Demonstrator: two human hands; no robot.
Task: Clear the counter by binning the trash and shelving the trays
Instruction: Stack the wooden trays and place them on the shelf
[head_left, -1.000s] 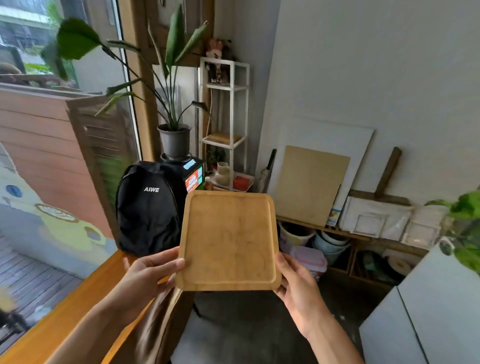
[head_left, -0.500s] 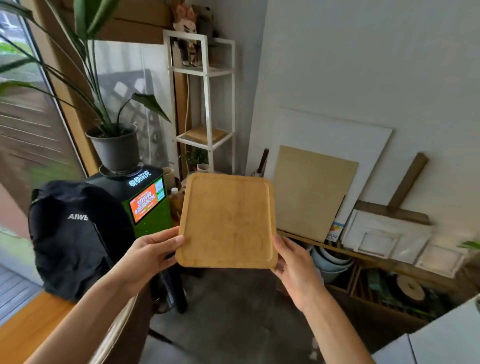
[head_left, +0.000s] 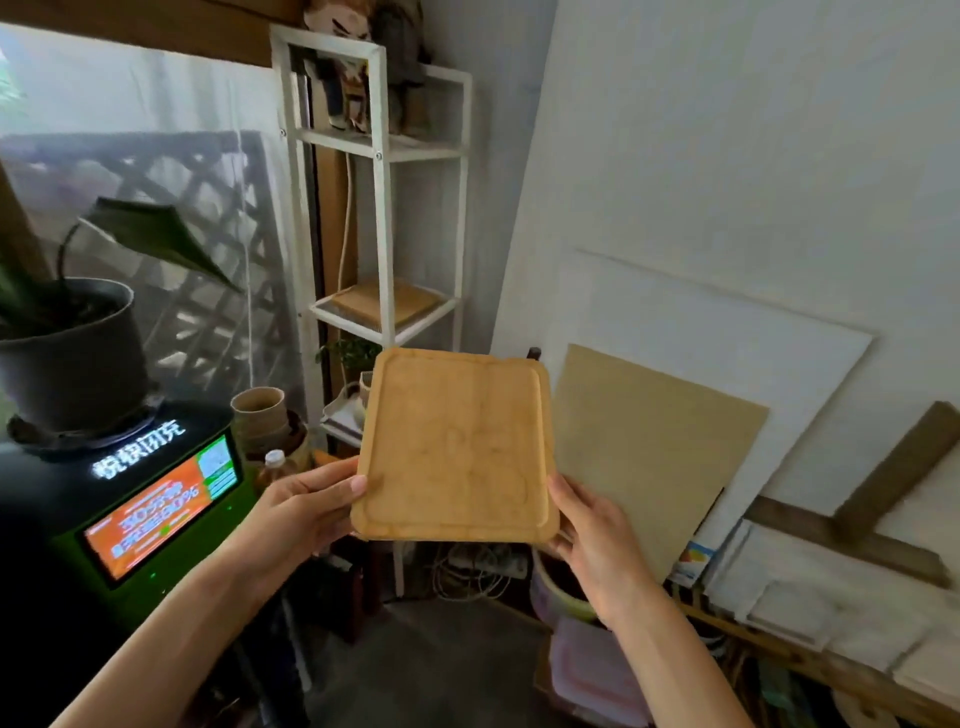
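A square wooden tray (head_left: 454, 447) with a grooved rim is held up in the air in front of me, its face toward the camera. My left hand (head_left: 306, 506) grips its lower left edge, thumb on the front. My right hand (head_left: 592, 540) grips the lower right edge. Behind the tray stands a tall white shelf unit (head_left: 382, 208). Another wooden tray (head_left: 387, 304) lies on that unit's middle shelf, above and behind the one I hold.
A green and black machine with a lit screen (head_left: 156, 514) stands at the left, a potted plant (head_left: 67, 353) on top. Boards (head_left: 649, 447) lean on the right wall. Tubs (head_left: 566, 592) and clutter sit on the floor below.
The view has moved closer to the white shelf unit and turned right. The backpack has left the frame. Both hands keep the same hold on the tray.
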